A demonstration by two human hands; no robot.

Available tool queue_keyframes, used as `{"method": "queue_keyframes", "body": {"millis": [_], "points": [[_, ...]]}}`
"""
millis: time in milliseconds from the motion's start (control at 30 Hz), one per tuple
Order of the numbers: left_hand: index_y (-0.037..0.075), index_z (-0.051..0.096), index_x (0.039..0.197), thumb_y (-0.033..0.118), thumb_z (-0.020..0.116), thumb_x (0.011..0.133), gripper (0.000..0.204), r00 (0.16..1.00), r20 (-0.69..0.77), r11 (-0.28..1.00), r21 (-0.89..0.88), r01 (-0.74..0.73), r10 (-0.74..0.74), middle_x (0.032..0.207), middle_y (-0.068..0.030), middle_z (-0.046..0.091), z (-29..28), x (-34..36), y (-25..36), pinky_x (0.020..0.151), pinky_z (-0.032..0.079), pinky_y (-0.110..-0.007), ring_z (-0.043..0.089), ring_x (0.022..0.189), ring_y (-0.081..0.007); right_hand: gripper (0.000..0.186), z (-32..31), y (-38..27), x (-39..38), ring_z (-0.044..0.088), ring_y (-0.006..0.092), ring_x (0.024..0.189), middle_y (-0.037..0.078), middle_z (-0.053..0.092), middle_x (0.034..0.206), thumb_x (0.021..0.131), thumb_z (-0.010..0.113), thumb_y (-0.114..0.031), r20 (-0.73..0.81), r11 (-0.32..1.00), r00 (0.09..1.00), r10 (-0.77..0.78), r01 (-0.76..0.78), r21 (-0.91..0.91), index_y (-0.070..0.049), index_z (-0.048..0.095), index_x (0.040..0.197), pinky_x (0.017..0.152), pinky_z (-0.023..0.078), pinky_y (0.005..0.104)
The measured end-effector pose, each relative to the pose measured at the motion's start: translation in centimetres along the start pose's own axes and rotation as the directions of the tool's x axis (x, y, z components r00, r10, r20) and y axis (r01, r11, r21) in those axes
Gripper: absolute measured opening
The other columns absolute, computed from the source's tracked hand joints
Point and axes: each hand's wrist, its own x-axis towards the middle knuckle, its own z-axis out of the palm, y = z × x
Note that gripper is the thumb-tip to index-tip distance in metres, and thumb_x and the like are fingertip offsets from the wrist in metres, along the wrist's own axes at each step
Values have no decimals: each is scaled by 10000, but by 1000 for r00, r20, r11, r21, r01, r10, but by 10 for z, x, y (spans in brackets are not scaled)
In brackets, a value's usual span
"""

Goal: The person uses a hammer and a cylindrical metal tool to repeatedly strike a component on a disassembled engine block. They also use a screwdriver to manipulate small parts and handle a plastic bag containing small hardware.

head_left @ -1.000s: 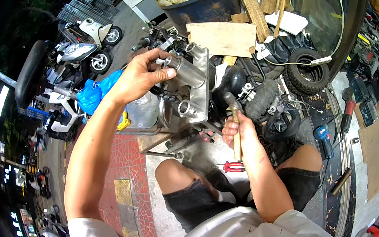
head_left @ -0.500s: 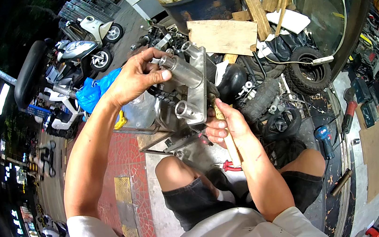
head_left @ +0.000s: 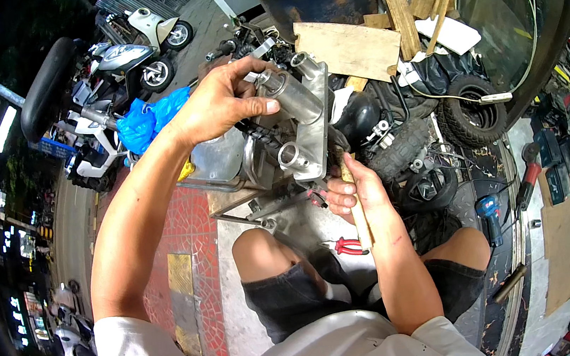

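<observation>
A shiny metal plate with several tubular posts [head_left: 314, 142] stands tilted in front of me. My left hand [head_left: 226, 102] is closed on its biggest post, thumb along the near side and fingers curled over the top. Below the plate's lower right end, my right hand [head_left: 356, 187] grips a wooden handle [head_left: 360, 220] that points down toward my lap. The upper end of that handle meets something dark behind the plate, and its head is mostly hidden. Red-handled pliers [head_left: 348, 245] lie on the ground between my knees.
Beyond the plate are a loose tyre [head_left: 469, 113], motorcycle parts and a wooden board [head_left: 349, 49]. A silver tank-like box [head_left: 215, 161] and a blue plastic bag [head_left: 150, 123] sit to the left. At right lie a blue power tool [head_left: 490, 217] and a red grinder [head_left: 528, 173]. Scooters [head_left: 124, 59] stand far left.
The view has shifted slightly, so both hands and the metal plate appear a little farther right and lower. Both grips look the same as before.
</observation>
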Motion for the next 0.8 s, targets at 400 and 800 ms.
{"method": "queue_keyframes", "body": {"millis": [400, 800], "points": [[46, 637, 1273, 232, 855, 875, 491, 999, -6, 998, -42, -39, 39, 687, 116, 383, 0, 2, -10, 598, 284, -229, 332, 638, -19, 381, -11, -2, -3, 353, 96, 405, -73, 388, 545, 1066, 508, -490, 3, 999, 999, -34, 33, 4, -137, 575, 938, 405, 326, 267], [20, 638, 1241, 214, 832, 897, 440, 992, 90, 987, 142, 70, -83, 894, -29, 735, 2, -5, -16, 770, 522, -244, 654, 828, -80, 374, 15, 4, -20, 363, 99, 418, -54, 373, 545, 1041, 554, -494, 122, 990, 993, 7, 10, -139, -154, 476, 904, 399, 356, 276]]}}
